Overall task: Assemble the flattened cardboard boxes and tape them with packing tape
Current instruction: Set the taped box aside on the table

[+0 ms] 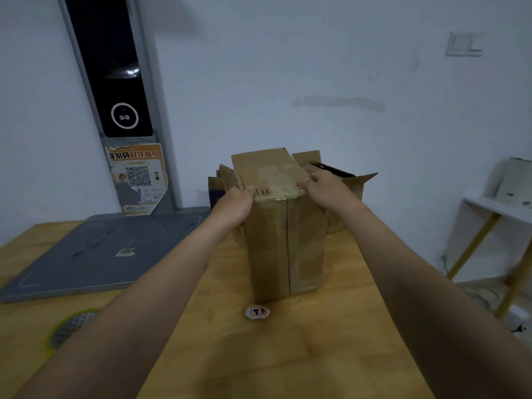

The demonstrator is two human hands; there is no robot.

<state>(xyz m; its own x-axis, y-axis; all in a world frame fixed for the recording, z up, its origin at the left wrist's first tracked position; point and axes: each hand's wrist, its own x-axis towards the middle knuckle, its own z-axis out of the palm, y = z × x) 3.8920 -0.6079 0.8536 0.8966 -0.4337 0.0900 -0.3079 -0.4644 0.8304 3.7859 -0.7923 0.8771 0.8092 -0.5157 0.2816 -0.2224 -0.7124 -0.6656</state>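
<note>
Box (283, 243) of brown corrugated cardboard stood upright on the wooden table (331, 347), near its far edge and just in front of the spare cardboard (355, 180), whose loose flaps stuck up behind it. The left hand (234, 203) gripped the upper left corner, thumb on the top panel. The right hand (328, 188) gripped the upper right edge, fingers curled over it. The hands were apart, one on each side.

The box was tall and rectangular. Its near face bore a vertical seam, apparently under glossy tape, and patches of old tape crossed the creased top. The board looked worn and slightly bowed.

The box was judged light and probably empty, stiff along its folded edges but easily dented on its broad panels. The smooth taped areas would likely slip under the fingers. The corners and top edges, where the hands sat, were the best places to take hold.

A small round white token (257, 311) with red characters lay on the table just in front of the box. A flat grey platform (100, 249) lay to the left. No tape roll was in view.
</note>
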